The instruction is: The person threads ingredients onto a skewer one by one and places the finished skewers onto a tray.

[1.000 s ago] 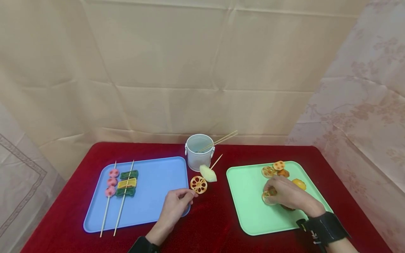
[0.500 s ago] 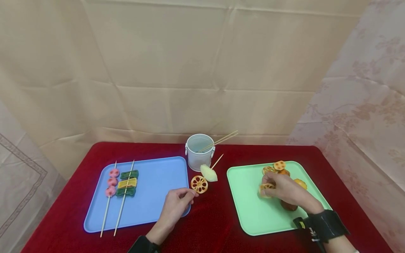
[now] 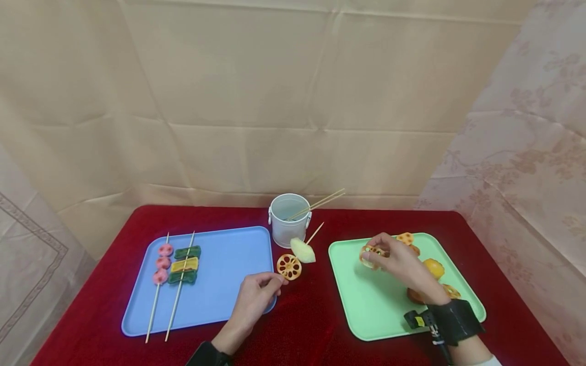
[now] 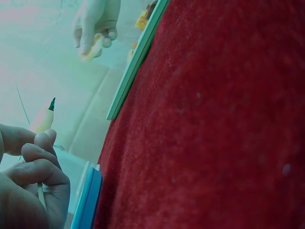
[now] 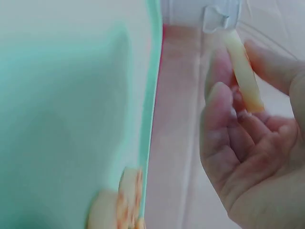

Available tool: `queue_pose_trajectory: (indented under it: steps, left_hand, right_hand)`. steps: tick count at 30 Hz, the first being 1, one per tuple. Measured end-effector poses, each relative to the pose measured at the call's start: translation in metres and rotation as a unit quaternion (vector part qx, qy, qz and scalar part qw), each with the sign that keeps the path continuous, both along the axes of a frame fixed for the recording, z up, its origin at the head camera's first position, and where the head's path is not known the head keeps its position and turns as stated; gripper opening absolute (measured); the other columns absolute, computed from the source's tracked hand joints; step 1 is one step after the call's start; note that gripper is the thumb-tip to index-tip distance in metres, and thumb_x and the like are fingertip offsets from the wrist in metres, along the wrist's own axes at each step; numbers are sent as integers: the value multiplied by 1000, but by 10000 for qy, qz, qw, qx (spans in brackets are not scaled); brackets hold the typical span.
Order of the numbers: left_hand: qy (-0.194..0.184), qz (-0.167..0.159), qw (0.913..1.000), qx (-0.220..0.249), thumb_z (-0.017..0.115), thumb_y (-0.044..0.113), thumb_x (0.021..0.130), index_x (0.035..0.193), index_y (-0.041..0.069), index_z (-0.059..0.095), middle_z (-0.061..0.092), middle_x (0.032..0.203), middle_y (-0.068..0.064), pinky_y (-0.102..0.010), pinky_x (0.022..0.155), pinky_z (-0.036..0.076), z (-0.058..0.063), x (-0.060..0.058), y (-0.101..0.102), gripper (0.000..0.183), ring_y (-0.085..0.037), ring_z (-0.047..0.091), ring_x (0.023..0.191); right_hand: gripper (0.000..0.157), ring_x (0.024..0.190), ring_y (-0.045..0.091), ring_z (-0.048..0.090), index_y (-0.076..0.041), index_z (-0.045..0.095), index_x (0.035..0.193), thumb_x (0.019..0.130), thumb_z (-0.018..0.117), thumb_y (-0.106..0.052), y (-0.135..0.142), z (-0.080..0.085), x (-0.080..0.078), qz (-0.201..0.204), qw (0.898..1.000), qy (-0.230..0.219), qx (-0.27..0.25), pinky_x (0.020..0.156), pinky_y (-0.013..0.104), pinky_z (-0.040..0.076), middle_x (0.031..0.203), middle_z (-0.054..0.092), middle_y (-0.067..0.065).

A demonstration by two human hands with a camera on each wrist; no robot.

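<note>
My left hand point(image 3: 256, 297) pinches a bamboo skewer, whose lower end point(image 4: 42, 196) shows below the curled fingers. Threaded on it are a lotus root slice point(image 3: 289, 267), close to the fingertips, and a pale, wedge-like food piece point(image 3: 302, 250) higher up. The skewer's bare tip point(image 3: 316, 232) sticks out beyond them. Above the green tray point(image 3: 361, 317), my right hand point(image 3: 398, 259) holds a round, flat food slice with brown and green spots point(image 3: 373, 255) between thumb and fingers. Seen edge-on in the right wrist view, that slice point(image 5: 245, 71) is pale and thick.
On the blue tray point(image 3: 229, 254) lie a skewer of pink balls point(image 3: 163, 262) and a skewer of green and yellow pieces point(image 3: 184, 265). A white bucket point(image 3: 287, 229) with thin sticks stands at the back. More pieces, including a yellow one point(image 3: 434, 268), lie on the green tray.
My right hand has picked up the round slice from among the pieces on the green tray and carried it left and upward. The left hand and its skewer have hardly moved.
</note>
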State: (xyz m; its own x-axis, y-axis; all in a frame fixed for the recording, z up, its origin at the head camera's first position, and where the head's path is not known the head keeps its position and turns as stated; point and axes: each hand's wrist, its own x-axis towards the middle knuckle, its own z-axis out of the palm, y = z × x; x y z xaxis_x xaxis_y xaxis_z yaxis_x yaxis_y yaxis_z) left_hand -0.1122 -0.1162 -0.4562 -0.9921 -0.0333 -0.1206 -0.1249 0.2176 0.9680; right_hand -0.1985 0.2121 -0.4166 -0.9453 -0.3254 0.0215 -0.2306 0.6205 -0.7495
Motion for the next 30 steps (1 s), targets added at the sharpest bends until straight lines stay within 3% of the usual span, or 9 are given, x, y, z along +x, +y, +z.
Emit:
queue_pose_trajectory:
  steps: [4, 7, 12, 19, 23, 30]
  left_hand:
    - [76, 1, 9999, 74, 60, 15, 89, 90, 0, 75, 59, 64, -1, -18, 45, 30, 1, 1, 0, 21, -6, 41, 49]
    - [108, -55, 9998, 165, 60, 14, 89, 91, -1, 74, 59, 65, -1, -18, 44, 29, 2, 3, 2, 21, -6, 40, 48]
    - [158, -170, 9992, 336, 59, 12, 89, 92, -3, 74, 58, 65, -1, -17, 42, 29, 5, 5, 5, 22, -6, 38, 46]
    - [257, -261, 9991, 235, 59, 13, 90, 91, -1, 74, 59, 65, 0, -17, 46, 34, 7, 8, 8, 21, -6, 43, 51]
    - [320, -345, 9986, 222, 59, 13, 90, 91, -2, 74, 58, 65, -1, -18, 46, 35, 7, 9, 9, 21, -7, 43, 51]
    - [357, -414, 9984, 156, 58, 11, 89, 90, 2, 75, 58, 65, 0, -17, 46, 33, 6, 12, 13, 18, -5, 43, 50]
  right_hand:
    - [45, 73, 19, 66, -8, 56, 111, 86, 67, -44, -11, 2, -3, -245, 9976, -251, -597, 65, 37, 54, 92, 67, 6]
    - [50, 78, 25, 68, -4, 55, 115, 86, 66, -44, -20, 3, -5, -500, 9911, -436, -1151, 68, 32, 55, 96, 67, 11]
    - [55, 84, 26, 67, -2, 53, 119, 87, 66, -44, -32, 4, -7, -915, 9717, -685, -2065, 75, 27, 55, 101, 67, 12]
    - [55, 90, 16, 64, 4, 45, 128, 93, 62, -34, -48, 8, -11, -982, 9395, -997, -3128, 81, 25, 52, 111, 61, 9]
    - [52, 94, 13, 61, 7, 43, 133, 96, 59, -27, -56, 10, -12, -960, 9279, -1014, -3458, 82, 24, 52, 114, 56, 8]
    - [50, 93, 13, 64, 5, 47, 129, 94, 62, -26, -66, 10, -13, -1159, 9153, -841, -3765, 82, 25, 52, 109, 62, 7]
